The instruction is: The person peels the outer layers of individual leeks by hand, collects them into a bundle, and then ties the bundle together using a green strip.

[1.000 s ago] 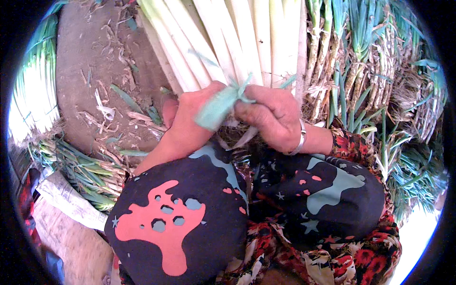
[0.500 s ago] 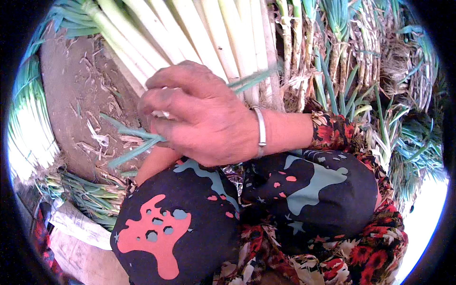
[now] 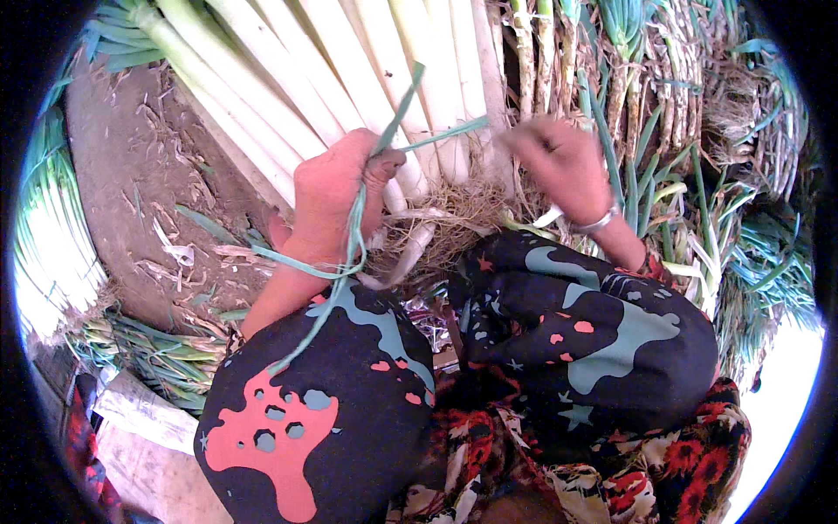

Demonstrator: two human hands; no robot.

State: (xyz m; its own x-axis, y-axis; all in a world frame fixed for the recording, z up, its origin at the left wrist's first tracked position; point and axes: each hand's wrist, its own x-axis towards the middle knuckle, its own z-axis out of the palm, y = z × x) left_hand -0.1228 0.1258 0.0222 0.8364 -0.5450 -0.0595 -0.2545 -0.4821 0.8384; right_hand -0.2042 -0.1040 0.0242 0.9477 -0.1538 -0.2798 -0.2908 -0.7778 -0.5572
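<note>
– as the leeks lie side by side with their stringy roots toward the person, where is the green tie strip?

– in the left hand, over the root end of the leeks. the fingers there are clenched around it.

– and its loose ends?

– one points up over the white stalks, one reaches across them to the right, and more of it hangs past the wrist, the longest piece down to the left knee.

– does the right hand have hold of it too?

– that hand is blurred, so i can't tell whether its curled fingers grip anything. it is just beside the strip's right tip, with a silvery bangle at the wrist.

– what's around them?

– on the right, brown-stemmed onions in bundles; left of the leeks, brown ground littered with dry peelings; at the far left, a bundle of thin green onions with white lower stalks; nearest the person, dark trousers patterned in coral and grey-blue.
</note>
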